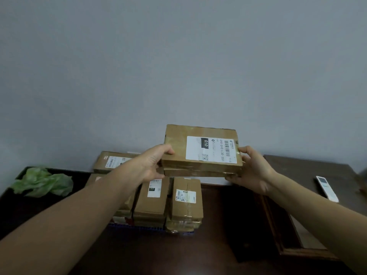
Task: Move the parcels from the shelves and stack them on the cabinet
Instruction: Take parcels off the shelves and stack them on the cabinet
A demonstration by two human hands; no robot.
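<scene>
Parcel in hand (pixel 174 139): a flat, rectangular cardboard box, plain brown, with shiny clear tape along its edges and slightly crushed corners. It hangs in the air in front of the grey wall (pixel 178 56), above and behind the parcels already on the cabinet. A white paper label (pixel 212 148) covers much of its top face, with a barcode, small printed codes and a black block reading "010". Just below it runs a second brown cardboard edge; we cannot tell whether that is another thin box or the side of the same one.

Our left hand (pixel 153 165) grasps the parcel's left end, thumb on top and fingers curled beneath. Our right hand (pixel 252 171) grasps the right end the same way, thumb tip at the label's corner and fingers underneath.

Below, the stacked parcels (pixel 186 201) sit on the dark, smooth wooden top of the cabinet (pixel 228 215). They are similar taped brown boxes in side-by-side piles, each with a white label, and one more lies behind to the left. A blue ribbed strip (pixel 139 227) shows under the front of the piles.

At the left lies a crumpled, pale green leafy thing (pixel 43 183) on a black surface (pixel 12 205). At the right, a long white remote control (pixel 326 188) rests on a brown wooden side table (pixel 307 169), well apart from the parcels.
</scene>
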